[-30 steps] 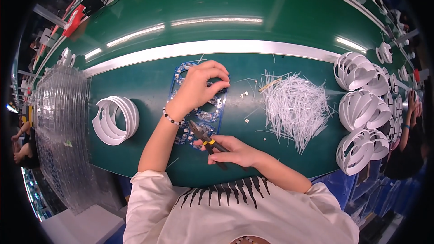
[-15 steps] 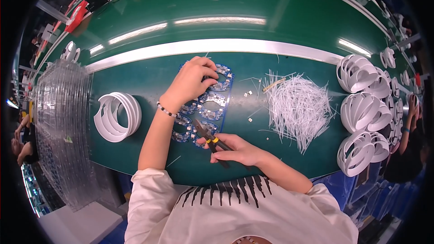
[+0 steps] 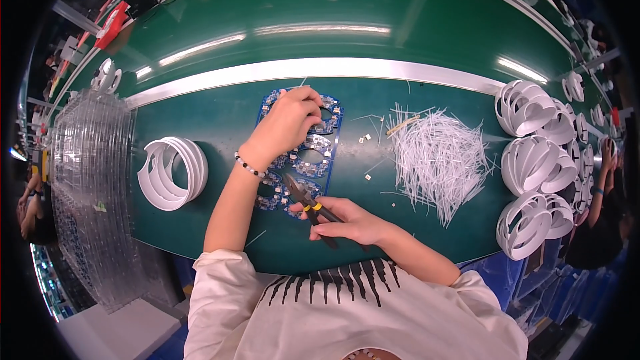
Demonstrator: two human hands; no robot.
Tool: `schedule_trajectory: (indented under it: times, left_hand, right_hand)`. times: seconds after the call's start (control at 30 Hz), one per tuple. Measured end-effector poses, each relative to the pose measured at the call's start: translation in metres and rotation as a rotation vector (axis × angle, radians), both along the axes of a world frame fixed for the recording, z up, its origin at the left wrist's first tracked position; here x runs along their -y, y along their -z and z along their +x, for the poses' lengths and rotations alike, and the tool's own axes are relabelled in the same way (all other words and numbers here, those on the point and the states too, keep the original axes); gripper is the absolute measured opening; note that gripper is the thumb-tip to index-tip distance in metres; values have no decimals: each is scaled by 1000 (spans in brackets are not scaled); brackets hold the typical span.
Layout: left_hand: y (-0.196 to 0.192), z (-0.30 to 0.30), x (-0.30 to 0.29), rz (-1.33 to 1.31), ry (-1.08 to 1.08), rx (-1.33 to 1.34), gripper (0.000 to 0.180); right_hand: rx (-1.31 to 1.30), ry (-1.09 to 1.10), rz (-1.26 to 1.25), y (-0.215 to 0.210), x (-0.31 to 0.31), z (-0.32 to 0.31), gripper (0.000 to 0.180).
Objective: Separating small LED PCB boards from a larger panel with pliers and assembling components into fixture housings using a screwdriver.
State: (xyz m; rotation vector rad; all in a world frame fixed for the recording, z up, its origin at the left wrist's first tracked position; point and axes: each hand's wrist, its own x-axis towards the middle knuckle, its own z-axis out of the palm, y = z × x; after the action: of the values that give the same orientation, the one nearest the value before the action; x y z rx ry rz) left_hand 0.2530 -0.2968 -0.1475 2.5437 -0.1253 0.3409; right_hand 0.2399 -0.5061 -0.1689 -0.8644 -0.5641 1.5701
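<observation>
A blue circuit board panel point(image 3: 313, 169) with round cut-outs lies on the green table in front of me. Over its far part is my left hand point(image 3: 292, 119), its fingers curled in and their tips down at the board. Whatever those fingertips pinch is hidden. My right hand point(image 3: 350, 221) grips a pair of cutting pliers point(image 3: 311, 205) with dark handles and yellow bands. The pliers' jaws point away from me over the near part of the panel.
A heap of thin white strips point(image 3: 440, 163) lies to the right, with tiny pale pieces point(image 3: 363, 139) beside it. Stacked white rings point(image 3: 175, 172) stand at left, and more white rings point(image 3: 523, 167) line the right edge. Clear plastic trays point(image 3: 93, 180) are piled far left.
My left hand has shifted slightly right and toward me, uncovering more of the panel's far left corner. The right hand and pliers stay in place.
</observation>
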Motion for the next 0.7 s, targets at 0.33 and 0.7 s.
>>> schedule_trajectory:
  times: [0.33,0.7]
  left_hand:
    - [-28,-4,-5,-331,13,-42,9]
    - [-18,-13,11,-206,182,-221,14]
  right_hand:
    - [-24,14,-23,-5,2,1,43]
    - [-30,28,-30,-5,2,1,42]
